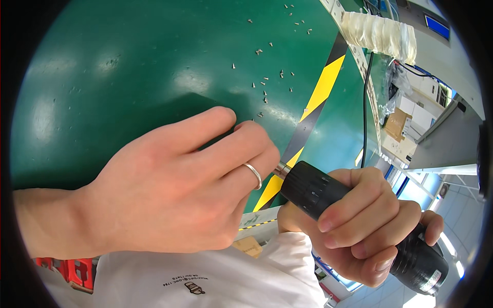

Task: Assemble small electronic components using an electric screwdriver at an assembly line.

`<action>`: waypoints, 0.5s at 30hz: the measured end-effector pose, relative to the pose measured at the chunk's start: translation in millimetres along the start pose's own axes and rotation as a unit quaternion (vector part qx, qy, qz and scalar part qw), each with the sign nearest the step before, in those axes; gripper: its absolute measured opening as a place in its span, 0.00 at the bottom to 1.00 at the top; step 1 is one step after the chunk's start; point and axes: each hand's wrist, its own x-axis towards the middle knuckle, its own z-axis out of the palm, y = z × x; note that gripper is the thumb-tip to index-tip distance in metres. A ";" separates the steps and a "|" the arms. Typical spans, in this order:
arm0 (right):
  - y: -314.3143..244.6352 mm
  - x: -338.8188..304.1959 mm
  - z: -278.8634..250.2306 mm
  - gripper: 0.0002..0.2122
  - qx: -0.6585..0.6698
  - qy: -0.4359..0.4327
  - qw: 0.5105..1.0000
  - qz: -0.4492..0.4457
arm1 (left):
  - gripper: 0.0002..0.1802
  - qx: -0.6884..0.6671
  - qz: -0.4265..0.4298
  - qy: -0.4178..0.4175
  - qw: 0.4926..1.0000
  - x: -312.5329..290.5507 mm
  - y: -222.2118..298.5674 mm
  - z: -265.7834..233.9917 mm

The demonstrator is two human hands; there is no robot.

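My right hand (pixel 364 226) is wrapped round a black electric screwdriver (pixel 313 190), which tilts so that its metal nose points up and left. My left hand (pixel 190 190), with a silver ring (pixel 253 176) on one finger, lies across in front of that nose. Its fingers are curled and closed by the bit end; what they pinch, and the bit itself, are hidden behind them. Beyond the fingertips, several small loose screws (pixel 265 93) are scattered on the green mat (pixel 128 61).
Yellow and black striped tape (pixel 328 79) runs along the mat near a perforated metal rail (pixel 359 56). A bundle wrapped in whitish film (pixel 380 36) sits on the rail, and a black cable (pixel 365 108) hangs beside it. A red plastic piece (pixel 77 272) shows at lower left.
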 end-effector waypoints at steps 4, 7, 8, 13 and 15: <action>-1.0 -1.1 -1.0 0.20 -0.009 0.021 0.999 -0.029 | 0.12 -0.012 0.007 -0.013 1.000 1.7 -0.1 -2.1; 1.8 -0.6 -1.5 0.19 -0.006 0.012 1.000 -0.021 | 0.12 -0.001 -0.005 -0.003 1.000 0.6 -0.4 0.0; 0.3 -0.1 -2.7 0.19 -0.009 0.012 1.000 -0.022 | 0.12 -0.002 -0.002 -0.003 1.000 1.5 -0.4 0.6; -2.2 2.4 -5.7 0.18 -0.012 -0.017 1.000 0.017 | 0.13 0.000 -0.002 0.012 1.000 1.9 -0.8 4.1; -0.4 4.0 -1.9 0.17 -0.008 -0.016 1.000 0.018 | 0.12 -0.002 -0.005 0.013 1.000 1.6 -0.7 4.1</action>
